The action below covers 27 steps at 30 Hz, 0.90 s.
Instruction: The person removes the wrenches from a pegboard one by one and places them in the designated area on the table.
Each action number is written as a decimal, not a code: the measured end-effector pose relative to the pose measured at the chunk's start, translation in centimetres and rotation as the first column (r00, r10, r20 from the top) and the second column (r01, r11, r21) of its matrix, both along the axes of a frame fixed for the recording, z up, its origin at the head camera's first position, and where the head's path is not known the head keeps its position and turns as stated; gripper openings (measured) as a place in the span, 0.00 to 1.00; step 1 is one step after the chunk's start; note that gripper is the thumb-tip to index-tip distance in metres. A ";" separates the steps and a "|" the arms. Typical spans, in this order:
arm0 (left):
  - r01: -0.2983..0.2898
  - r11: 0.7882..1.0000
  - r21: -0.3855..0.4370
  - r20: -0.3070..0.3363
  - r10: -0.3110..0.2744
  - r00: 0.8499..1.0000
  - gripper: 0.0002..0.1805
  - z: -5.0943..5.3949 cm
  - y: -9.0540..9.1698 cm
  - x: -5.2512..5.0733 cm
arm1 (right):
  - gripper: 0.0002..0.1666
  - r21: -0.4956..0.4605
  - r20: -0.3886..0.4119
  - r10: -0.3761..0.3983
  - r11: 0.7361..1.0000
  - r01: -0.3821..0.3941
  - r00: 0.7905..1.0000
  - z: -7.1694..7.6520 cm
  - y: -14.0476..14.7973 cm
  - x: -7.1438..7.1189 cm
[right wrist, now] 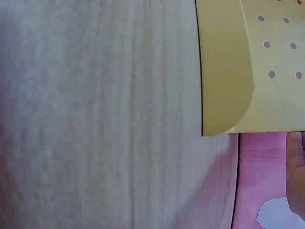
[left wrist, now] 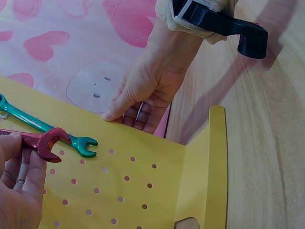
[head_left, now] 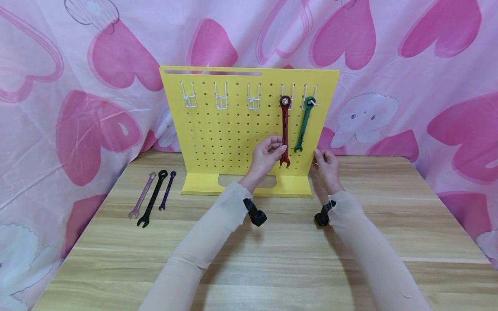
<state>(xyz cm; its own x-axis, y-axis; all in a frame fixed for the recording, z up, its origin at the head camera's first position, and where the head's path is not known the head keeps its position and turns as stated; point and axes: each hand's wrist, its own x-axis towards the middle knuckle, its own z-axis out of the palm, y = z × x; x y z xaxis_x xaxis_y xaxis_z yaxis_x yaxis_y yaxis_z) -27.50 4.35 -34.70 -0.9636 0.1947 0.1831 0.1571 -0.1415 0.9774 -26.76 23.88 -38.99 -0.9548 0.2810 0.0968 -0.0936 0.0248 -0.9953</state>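
Observation:
My left hand (head_left: 266, 157) pinches a dark red combination wrench (head_left: 285, 125) near its lower, open-jaw end. The wrench hangs upright before a yellow pegboard (head_left: 200, 183), its ring end at a white wire hook; whether the ring is fully over the hook I cannot tell. Just right of it, a green combination wrench (head_left: 304, 125) hangs by its ring from another hook, slightly tilted. My right hand (head_left: 327, 170) grips the board's right edge, thumb at the front and fingers behind, as the left wrist view shows. Only part of that hand (right wrist: 295, 183) appears in the right wrist view.
Three more white hooks, including a middle one (head_left: 253, 103), sit along the board's upper part. On the wooden table (head_left: 280, 259) at left lie a pinkish-purple wrench (head_left: 142, 195), a black wrench (head_left: 153, 198) and a small purple wrench (head_left: 167, 191). A pink heart-patterned cloth (head_left: 116, 56) hangs behind.

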 end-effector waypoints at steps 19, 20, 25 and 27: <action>0.035 0.999 -0.006 -0.011 -0.035 0.999 0.13 0.2 -0.6 1.2 | 0.18 -0.023 0.003 0.013 1.000 -0.013 1.000 0.1 0.1 0.0; 0.034 0.999 -0.008 -0.011 -0.034 0.999 0.13 0.2 -0.6 1.3 | 0.18 -0.031 0.008 0.014 0.999 -0.013 1.000 0.1 0.1 -0.1; 0.044 0.999 -0.011 -0.010 -0.044 0.999 0.13 0.5 -0.9 1.7 | 0.18 -0.032 -0.008 0.021 0.999 -0.021 1.000 -0.4 0.3 -0.3; 0.050 0.999 -0.015 -0.014 -0.050 0.999 0.13 0.6 -1.0 1.9 | 0.18 -0.031 -0.020 0.019 0.999 -0.020 1.000 -0.4 0.3 -0.3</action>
<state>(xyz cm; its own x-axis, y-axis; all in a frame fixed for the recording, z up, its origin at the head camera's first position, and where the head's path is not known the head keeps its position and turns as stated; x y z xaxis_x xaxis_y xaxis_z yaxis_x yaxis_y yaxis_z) -25.65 3.36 -34.12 -0.9500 0.2454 0.1932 0.1638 -0.1350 0.9772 -27.07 24.22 -39.40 -0.9582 0.2654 0.1072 -0.1134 -0.0083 -0.9935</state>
